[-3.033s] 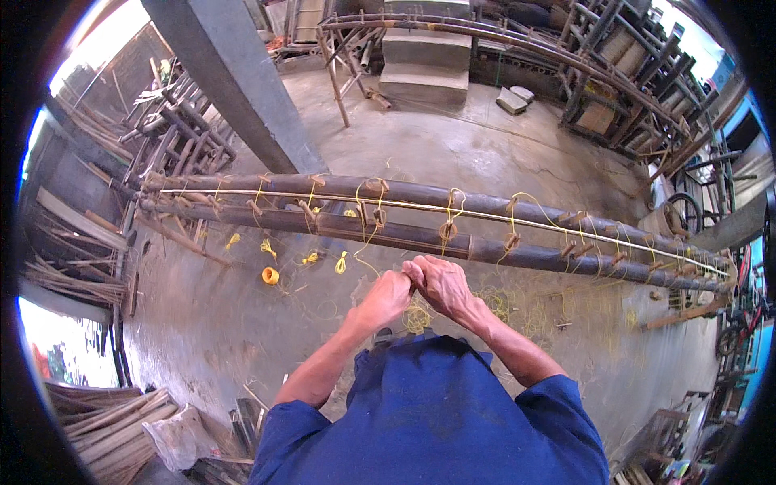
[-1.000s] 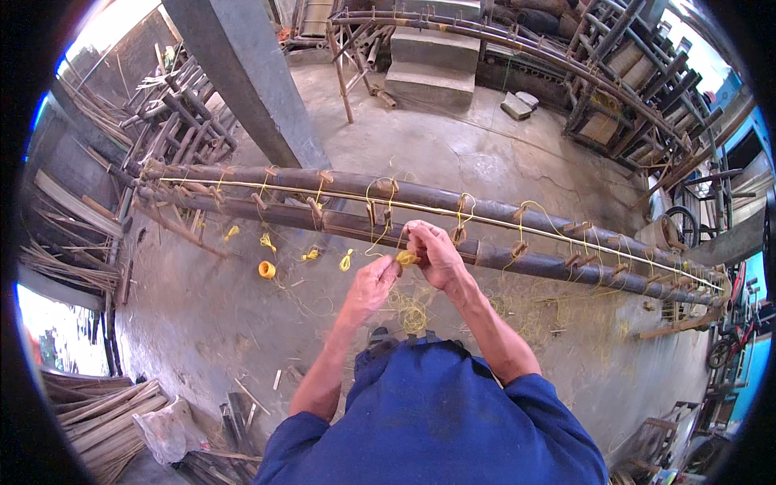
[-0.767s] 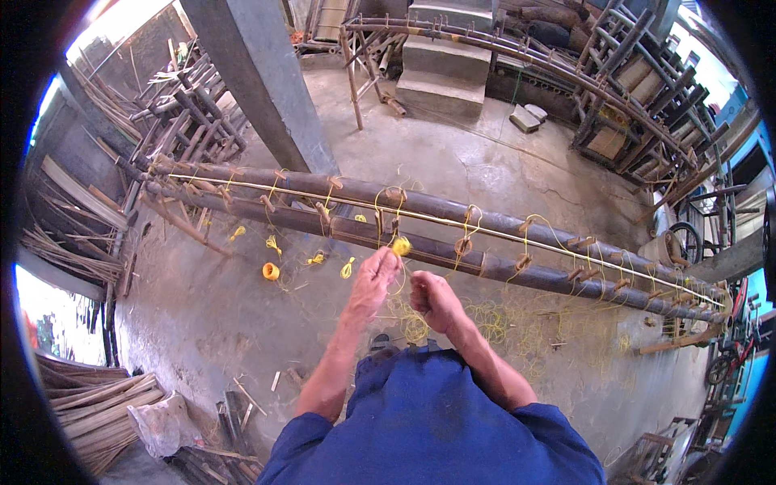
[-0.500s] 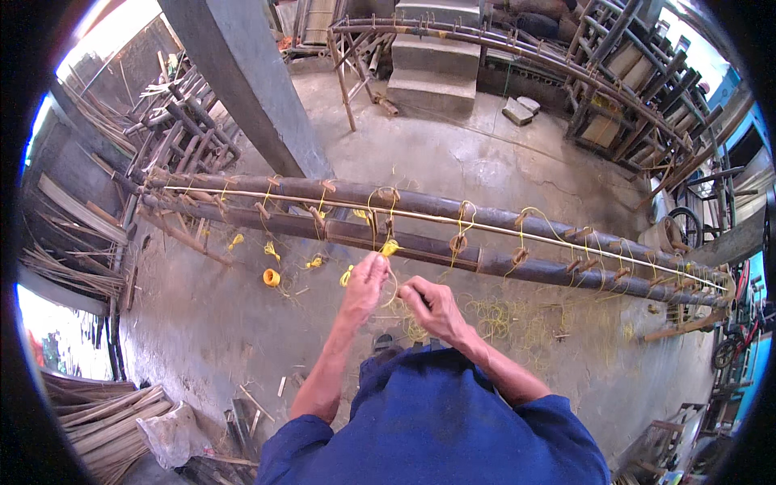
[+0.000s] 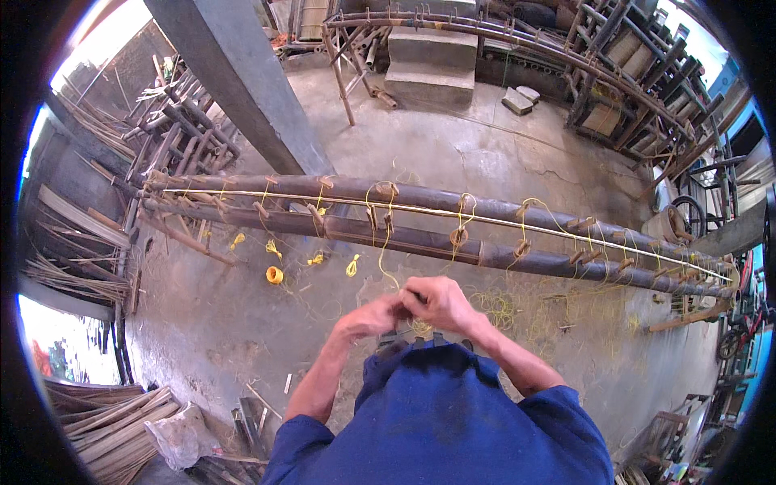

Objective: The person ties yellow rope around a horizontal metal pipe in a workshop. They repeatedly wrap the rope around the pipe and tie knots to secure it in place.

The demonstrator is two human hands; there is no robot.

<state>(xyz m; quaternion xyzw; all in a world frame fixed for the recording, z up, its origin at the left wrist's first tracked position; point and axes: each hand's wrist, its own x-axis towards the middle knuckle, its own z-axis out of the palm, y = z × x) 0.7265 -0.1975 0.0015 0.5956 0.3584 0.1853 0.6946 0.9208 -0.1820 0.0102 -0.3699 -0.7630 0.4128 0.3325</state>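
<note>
My left hand (image 5: 373,317) and my right hand (image 5: 440,304) meet in front of my chest, fingers closed together. A yellow cord (image 5: 386,263) runs down from the wooden pegs on the bamboo frame into my fingers, so both hands seem to pinch it; the exact grip is hidden behind the knuckles. Beyond them lies the long frame of two dark bamboo poles (image 5: 436,249) with short pegs. Along it stretches a thin pale strip (image 5: 493,220), crossed by yellow cords. Small tied bundles of yellow cord (image 5: 352,265) hang below the near pole.
An orange-yellow roll (image 5: 275,276) and loose yellow cord (image 5: 509,311) are low beyond my hands. A concrete pillar (image 5: 242,81) rises behind the frame. Split bamboo strips (image 5: 113,428) lie at lower left. A second pegged frame (image 5: 501,39) stands at the back, near concrete steps (image 5: 428,69).
Both hands have drawn back toward my chest and come together. The yellow bundle at my left hand no longer shows there; a length of cord now trails from the pegs to my fingers.
</note>
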